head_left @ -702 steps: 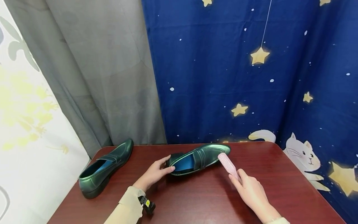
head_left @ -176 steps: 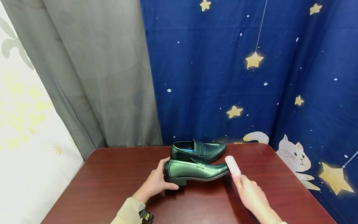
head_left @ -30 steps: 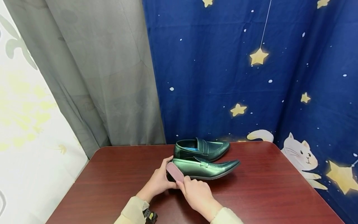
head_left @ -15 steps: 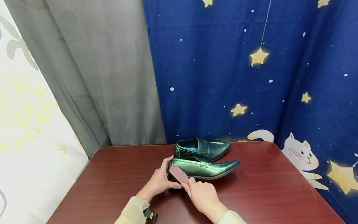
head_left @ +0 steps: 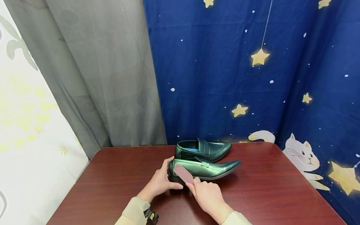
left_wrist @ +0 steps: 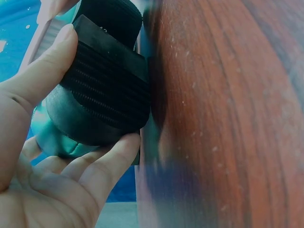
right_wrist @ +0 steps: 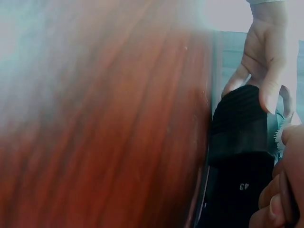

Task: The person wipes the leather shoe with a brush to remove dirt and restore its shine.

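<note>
Two dark green loafers lie side by side on the table, toes to the right. My left hand (head_left: 161, 182) grips the near loafer (head_left: 216, 170) round its heel, thumb low in front and fingers behind. The ridged heel (left_wrist: 104, 90) and part of the sole show in the left wrist view. My right hand (head_left: 207, 195) holds a pink brush (head_left: 183, 174) against the shoe's side close to the heel. White bristles (right_wrist: 279, 141) face the shoe in the right wrist view. Behind, the far loafer (head_left: 217, 150) stands upright, its blue insole partly showing.
The reddish-brown wooden table (head_left: 270, 187) reaches back to a grey curtain (head_left: 112, 78) and a blue star-patterned curtain (head_left: 213, 78). A white patterned cloth (head_left: 33, 125) hangs at the left.
Long before, one loafer stood at the left; both now lie together. The brush has gone from the toe to the heel end, and lately slid slightly right. My left hand keeps its grip.
</note>
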The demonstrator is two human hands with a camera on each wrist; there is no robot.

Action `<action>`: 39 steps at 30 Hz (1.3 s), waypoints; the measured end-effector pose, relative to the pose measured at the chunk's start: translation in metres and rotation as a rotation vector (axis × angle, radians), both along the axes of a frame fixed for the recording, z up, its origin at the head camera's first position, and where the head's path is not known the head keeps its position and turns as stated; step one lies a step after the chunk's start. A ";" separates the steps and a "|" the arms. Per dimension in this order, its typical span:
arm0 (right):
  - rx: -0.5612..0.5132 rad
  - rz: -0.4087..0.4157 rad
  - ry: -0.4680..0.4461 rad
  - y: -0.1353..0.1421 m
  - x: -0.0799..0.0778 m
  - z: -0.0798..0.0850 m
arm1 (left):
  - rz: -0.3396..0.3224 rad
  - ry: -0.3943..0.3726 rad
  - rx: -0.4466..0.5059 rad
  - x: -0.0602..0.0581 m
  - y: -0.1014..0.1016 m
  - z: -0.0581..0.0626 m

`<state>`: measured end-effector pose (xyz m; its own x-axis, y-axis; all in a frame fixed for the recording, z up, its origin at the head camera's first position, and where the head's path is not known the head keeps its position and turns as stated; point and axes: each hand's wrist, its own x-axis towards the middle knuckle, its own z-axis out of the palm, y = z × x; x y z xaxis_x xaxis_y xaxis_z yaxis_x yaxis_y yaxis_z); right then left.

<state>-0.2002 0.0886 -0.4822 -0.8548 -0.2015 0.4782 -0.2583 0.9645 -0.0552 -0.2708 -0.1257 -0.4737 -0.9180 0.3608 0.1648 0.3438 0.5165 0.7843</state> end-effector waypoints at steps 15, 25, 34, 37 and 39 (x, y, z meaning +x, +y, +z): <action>-0.004 -0.011 0.090 0.035 0.004 0.002 | -0.020 -0.007 0.036 -0.001 0.001 -0.003; -0.012 -0.016 0.018 0.050 0.006 0.008 | -0.026 -0.013 0.054 -0.001 0.000 -0.002; -0.001 -0.021 0.083 0.060 0.010 0.008 | -0.036 -0.023 0.062 -0.002 0.000 -0.001; -0.004 -0.031 0.062 0.063 0.012 0.008 | -0.035 -0.025 0.060 -0.002 0.000 -0.001; -0.005 -0.037 0.051 0.066 0.014 0.008 | -0.037 -0.030 0.062 -0.002 0.000 0.000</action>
